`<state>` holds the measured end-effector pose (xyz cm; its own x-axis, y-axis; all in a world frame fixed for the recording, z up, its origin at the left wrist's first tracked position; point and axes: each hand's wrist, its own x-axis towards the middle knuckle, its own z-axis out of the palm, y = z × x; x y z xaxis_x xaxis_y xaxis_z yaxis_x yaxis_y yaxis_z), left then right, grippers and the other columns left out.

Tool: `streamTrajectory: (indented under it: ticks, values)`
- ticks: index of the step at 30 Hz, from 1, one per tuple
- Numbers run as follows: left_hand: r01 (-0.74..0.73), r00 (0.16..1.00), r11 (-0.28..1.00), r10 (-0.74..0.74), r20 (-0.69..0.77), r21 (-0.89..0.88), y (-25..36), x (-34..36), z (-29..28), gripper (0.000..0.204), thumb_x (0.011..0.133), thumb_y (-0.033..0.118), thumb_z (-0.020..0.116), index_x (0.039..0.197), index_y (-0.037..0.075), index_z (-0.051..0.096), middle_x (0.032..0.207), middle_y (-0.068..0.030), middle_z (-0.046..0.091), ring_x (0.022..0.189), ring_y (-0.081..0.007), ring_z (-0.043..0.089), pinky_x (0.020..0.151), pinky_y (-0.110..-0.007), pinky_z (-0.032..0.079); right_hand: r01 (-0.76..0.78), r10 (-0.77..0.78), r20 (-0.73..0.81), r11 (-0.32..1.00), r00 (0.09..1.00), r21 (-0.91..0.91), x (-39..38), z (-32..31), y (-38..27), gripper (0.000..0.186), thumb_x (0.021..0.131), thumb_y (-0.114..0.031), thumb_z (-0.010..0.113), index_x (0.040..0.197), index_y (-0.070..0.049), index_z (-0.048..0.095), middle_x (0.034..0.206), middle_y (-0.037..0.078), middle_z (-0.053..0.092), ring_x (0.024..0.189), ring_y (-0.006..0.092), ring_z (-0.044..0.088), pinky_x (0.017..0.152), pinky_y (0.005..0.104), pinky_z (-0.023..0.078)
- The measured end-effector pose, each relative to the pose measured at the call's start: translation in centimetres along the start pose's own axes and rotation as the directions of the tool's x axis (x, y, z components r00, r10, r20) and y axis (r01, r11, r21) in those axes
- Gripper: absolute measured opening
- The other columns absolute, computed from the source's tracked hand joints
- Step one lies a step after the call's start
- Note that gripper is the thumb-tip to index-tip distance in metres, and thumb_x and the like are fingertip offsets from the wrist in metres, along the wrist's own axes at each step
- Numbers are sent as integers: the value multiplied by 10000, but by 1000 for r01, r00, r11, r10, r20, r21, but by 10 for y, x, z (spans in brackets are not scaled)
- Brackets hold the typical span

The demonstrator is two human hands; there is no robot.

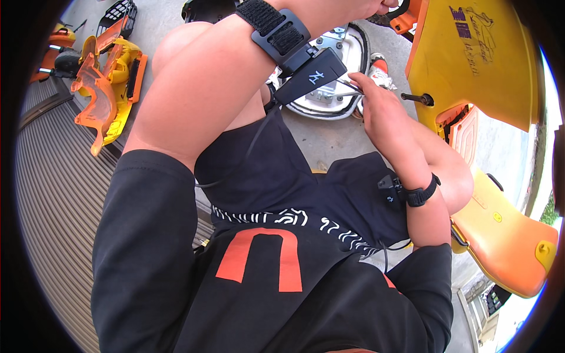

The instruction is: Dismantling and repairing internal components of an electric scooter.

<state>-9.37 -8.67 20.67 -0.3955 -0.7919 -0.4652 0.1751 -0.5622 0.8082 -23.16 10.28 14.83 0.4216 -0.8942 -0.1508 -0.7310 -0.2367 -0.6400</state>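
Observation:
My right hand (pixel 379 109) is closed round a thin silvery metal tool (pixel 351 88), its kind not clear, with the index finger lying along it. The tool's tip is over a white oval panel (pixel 303 107) with a black rim and metal plates fixed on it, between my feet. My left forearm crosses the view to the upper right. Only a few curled fingers of my left hand (pixel 385 7) show at the top edge, beside an orange part (pixel 406 22); what they hold is hidden.
A large yellow panel (pixel 471 59) with a bolt (pixel 418 99) sticking out stands at the right. Below it lies an orange-yellow moulded piece (pixel 506 247). Orange and yellow plastic parts (pixel 112 88) lie at the left, near a ribbed grey surface (pixel 56 170).

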Motion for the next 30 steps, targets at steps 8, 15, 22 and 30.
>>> streamTrajectory:
  ticks: [8, 15, 22, 30]
  values:
    - [8, 1000, 1000, -8, 3, 4, 0, 0, -1, 248, 934, 199, 443, 688, 183, 468, 579, 45, 385, 448, -102, 314, 428, -295, 211, 248, -273, -43, 922, 961, -296, 1, -5, 1, 341, 769, 98, 602, 1002, -98, 754, 1360, 129, 629, 1295, 387, 542, 1047, 462, 450]
    - [13, 1000, 1000, -13, 9, 8, 1, 0, -1, 243, 930, 193, 446, 687, 180, 466, 581, 49, 386, 448, -102, 314, 425, -293, 217, 133, -143, -105, 986, 984, -98, 2, 2, -1, 254, 810, 82, 599, 984, -54, 726, 1346, 155, 628, 1261, 381, 565, 1056, 453, 452]
    - [-1, 1000, 1000, 1, 7, 3, 1, -4, -2, 232, 935, 196, 446, 706, 178, 472, 594, 51, 394, 451, -94, 315, 423, -280, 225, 45, -45, 13, 999, 999, 18, 2, 0, -3, 314, 819, 101, 576, 1096, -3, 683, 1207, 167, 681, 1143, 351, 637, 992, 428, 486]
    - [3, 1000, 1000, -3, 6, 16, 1, -3, -2, 247, 938, 205, 446, 693, 182, 468, 589, 50, 392, 459, -93, 327, 426, -283, 228, 199, -221, -72, 952, 973, -234, 3, -2, 1, 279, 768, 94, 635, 965, -81, 727, 1281, 120, 656, 1291, 321, 547, 1068, 462, 409]
